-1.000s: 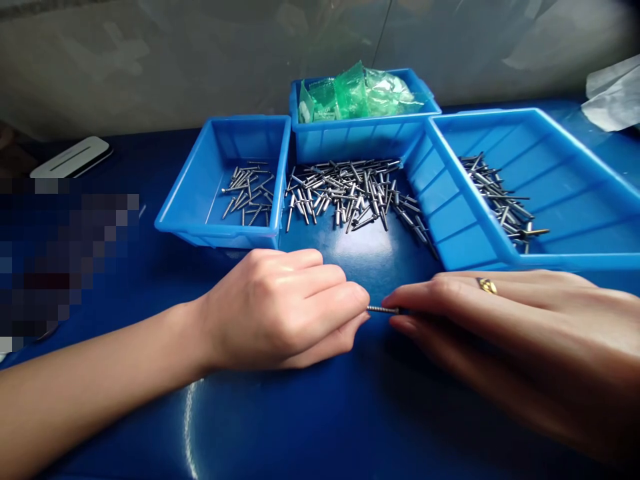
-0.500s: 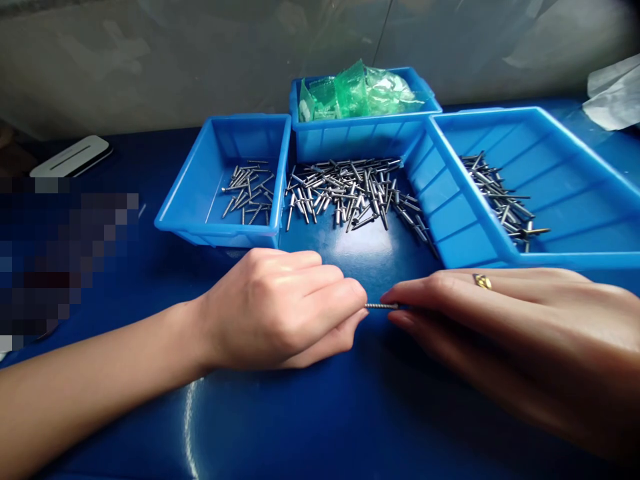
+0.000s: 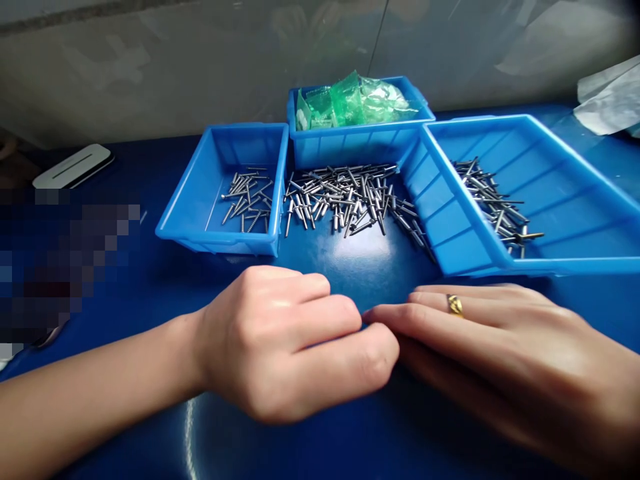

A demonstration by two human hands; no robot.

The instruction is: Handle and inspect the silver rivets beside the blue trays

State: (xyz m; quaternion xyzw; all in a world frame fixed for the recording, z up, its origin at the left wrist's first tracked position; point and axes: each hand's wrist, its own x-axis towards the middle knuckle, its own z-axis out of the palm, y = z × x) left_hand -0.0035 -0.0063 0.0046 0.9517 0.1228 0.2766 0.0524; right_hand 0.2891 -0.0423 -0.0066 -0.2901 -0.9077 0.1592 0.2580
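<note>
My left hand is curled into a fist on the blue tabletop, its thumb knuckle pressed against the fingertips of my right hand. The right hand lies flat and low, with a gold ring on one finger. The thin threaded metal pin that both hands pinched a moment ago is hidden between the touching fingers. Just beyond the hands a loose pile of metal pins lies on the table.
A small blue bin at the left holds several pins. A large blue tray at the right holds more pins. A back bin holds green plastic bags. A white flat device lies far left.
The hands have closed together, covering the pin that showed between the fingertips. My left hand has rolled and moved right and nearer. The view has tilted down slightly.
</note>
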